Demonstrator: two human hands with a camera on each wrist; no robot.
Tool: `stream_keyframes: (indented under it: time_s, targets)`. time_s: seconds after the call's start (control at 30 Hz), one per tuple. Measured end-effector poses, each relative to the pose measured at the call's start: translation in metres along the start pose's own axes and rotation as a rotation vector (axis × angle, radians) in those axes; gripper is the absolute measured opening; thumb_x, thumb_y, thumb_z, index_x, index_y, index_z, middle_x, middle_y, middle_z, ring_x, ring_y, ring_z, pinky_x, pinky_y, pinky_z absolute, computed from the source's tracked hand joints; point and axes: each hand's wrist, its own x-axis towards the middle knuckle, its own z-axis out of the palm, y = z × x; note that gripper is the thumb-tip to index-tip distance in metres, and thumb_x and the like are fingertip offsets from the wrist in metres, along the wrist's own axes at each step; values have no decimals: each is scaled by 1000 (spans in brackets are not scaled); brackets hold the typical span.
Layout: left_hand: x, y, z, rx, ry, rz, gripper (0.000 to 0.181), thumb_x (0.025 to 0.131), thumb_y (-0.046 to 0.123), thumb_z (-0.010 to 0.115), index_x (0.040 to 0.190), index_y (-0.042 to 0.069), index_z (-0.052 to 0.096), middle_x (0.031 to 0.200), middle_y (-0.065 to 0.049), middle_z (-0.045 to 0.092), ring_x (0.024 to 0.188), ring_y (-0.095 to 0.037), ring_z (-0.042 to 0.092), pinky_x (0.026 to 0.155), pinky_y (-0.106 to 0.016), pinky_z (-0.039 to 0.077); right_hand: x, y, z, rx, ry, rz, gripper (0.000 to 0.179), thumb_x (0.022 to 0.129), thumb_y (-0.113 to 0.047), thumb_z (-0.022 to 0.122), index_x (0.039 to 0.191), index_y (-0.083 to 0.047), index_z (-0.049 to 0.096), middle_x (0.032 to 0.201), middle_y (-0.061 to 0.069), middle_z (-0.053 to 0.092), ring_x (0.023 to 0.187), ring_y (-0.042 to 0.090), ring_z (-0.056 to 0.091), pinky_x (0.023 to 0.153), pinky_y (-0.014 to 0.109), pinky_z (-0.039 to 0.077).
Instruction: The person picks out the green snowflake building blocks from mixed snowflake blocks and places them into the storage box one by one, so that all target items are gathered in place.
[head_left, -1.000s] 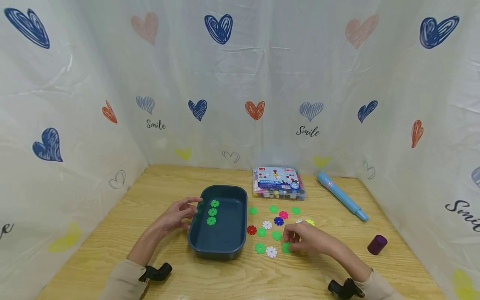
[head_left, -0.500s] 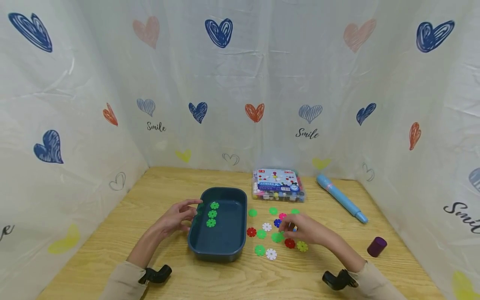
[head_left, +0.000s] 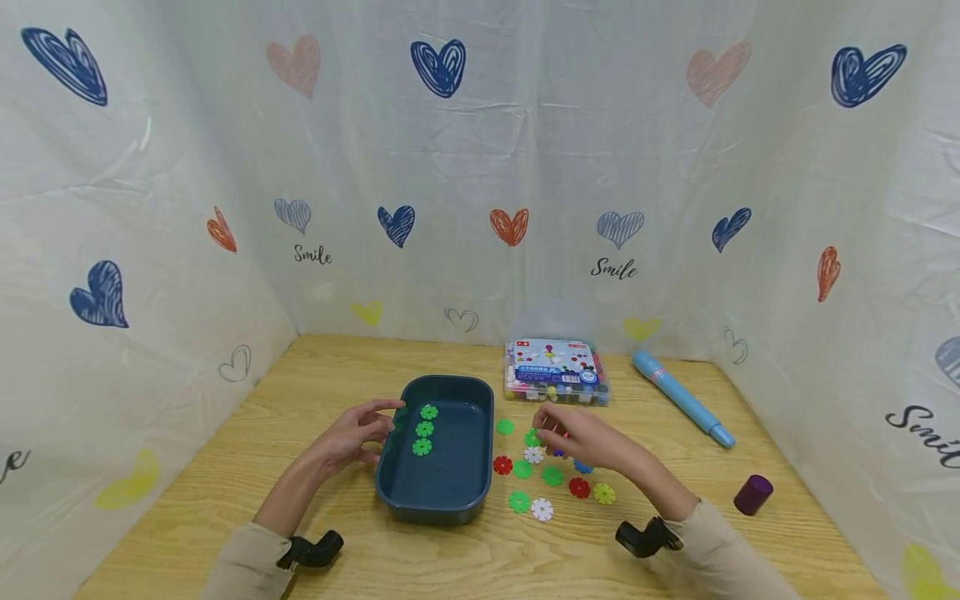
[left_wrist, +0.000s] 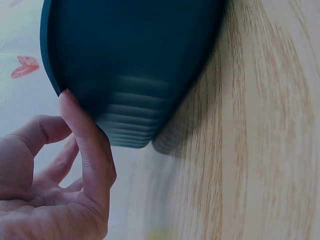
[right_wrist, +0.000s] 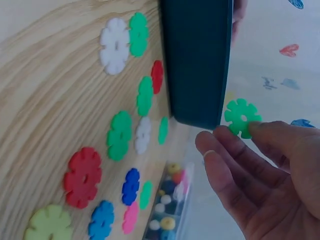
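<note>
My right hand (head_left: pixel 583 437) pinches a green toothed plastic disc (right_wrist: pixel 235 111), raised over the loose discs near the tray's right side. Dark blue-green, the oblong tray (head_left: pixel 461 471) stands on the table with three green discs (head_left: pixel 424 428) in a row inside it. At its left rim my left hand (head_left: pixel 349 435) rests a fingertip, its fingers loosely bent and not wrapped round the wall. Right of the tray lie a red disc (head_left: pixel 502 465), a white disc (head_left: pixel 542 509), a yellow disc (head_left: pixel 603 493) and several more green ones. The right hand partly hides a few discs.
Behind the discs sits a clear box (head_left: pixel 557 372) of coloured beads with a printed label. A light-blue tube (head_left: pixel 682 398) lies at the back right, and a dark purple cylinder (head_left: pixel 753 494) near the right edge. A heart-printed curtain (head_left: pixel 480 167) encloses the table.
My right hand has lifted a green disc from the front right of the group and moved left and away with it, uncovering red, yellow and blue discs. The left hand has stayed put.
</note>
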Motion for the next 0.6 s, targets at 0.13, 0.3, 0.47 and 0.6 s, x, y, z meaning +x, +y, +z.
stream_keyframes:
  time_s: [0.13,0.3,0.47,0.6]
  targets:
    - [0,0,0,-1,2,-1,47,100,18,55,146,11,42,115,-9,59,89,-18,63,59,-28,56,12,-8,-1,-38,19,-52,12,102,-17,52,109,-9,58,87,9,71,73,19,68,60,21,53]
    - [0,-1,0,5,6,-1,47,100,18,55,146,12,42,115,-9,59,90,-18,63,59,-28,56,29,-20,-2,-63,-10,-100,16,100,-13,55,114,-7,60,92,6,73,76,13,69,66,20,53]
    - [0,-2,0,13,11,-2,47,101,17,54,146,13,43,116,-9,58,91,-19,63,59,-28,56,46,-29,-1,-62,-26,-113,20,100,-12,55,118,-10,64,97,6,73,75,8,68,64,21,55]
    - [0,0,0,12,14,-1,46,101,16,54,145,13,43,116,-12,57,90,-20,62,59,-27,56,60,-37,1,-35,-10,-118,22,100,-10,56,119,-12,66,94,8,73,69,1,65,60,21,55]
